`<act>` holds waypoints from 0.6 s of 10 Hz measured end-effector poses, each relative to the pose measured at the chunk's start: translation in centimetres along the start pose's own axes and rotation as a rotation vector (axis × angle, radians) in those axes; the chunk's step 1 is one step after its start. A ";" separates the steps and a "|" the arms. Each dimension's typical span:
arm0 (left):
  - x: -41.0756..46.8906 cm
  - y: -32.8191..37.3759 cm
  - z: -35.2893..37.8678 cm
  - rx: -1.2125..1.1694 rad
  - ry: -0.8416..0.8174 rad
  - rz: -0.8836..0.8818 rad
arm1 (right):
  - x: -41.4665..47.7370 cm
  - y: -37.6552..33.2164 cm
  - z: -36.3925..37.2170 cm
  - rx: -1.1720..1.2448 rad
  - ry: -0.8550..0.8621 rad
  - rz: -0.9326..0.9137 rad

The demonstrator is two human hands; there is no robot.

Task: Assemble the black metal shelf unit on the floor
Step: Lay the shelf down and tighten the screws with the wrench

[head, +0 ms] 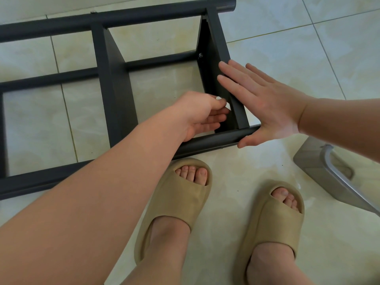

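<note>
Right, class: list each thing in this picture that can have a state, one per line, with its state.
shelf frame: lying on the tiled floor, partly built.
end panel: upright in the frame, a hand on each side.
left hand: fingers pinching the small white piece inside the panel.
right hand: open, flat against the panel's outer face.
slippers: worn, both on the floor.

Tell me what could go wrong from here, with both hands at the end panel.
1. The left hand only pinches the small white piece; it could slip onto the pale floor tiles and be hard to spot.
2. The right hand just presses flat on the end panel, so the shelf frame may slide.
3. Bare toes in open slippers sit right beside the bottom tube.
</note>
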State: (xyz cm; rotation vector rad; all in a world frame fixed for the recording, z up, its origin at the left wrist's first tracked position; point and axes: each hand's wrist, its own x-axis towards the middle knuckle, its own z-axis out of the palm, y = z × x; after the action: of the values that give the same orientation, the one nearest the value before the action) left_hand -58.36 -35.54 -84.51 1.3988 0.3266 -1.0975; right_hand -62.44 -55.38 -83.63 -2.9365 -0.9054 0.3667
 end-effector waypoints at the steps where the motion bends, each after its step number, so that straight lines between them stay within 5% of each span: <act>1: -0.1 0.0 -0.1 0.060 -0.021 0.003 | 0.0 0.0 0.0 -0.004 -0.003 0.002; 6: -0.2 -0.1 -0.1 -0.028 -0.047 -0.063 | 0.0 0.1 0.1 -0.002 -0.004 0.001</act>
State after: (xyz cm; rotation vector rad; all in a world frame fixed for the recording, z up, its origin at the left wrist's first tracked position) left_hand -58.50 -35.40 -84.46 1.3432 0.3531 -1.1713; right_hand -62.41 -55.46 -83.71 -2.9396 -0.9048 0.3716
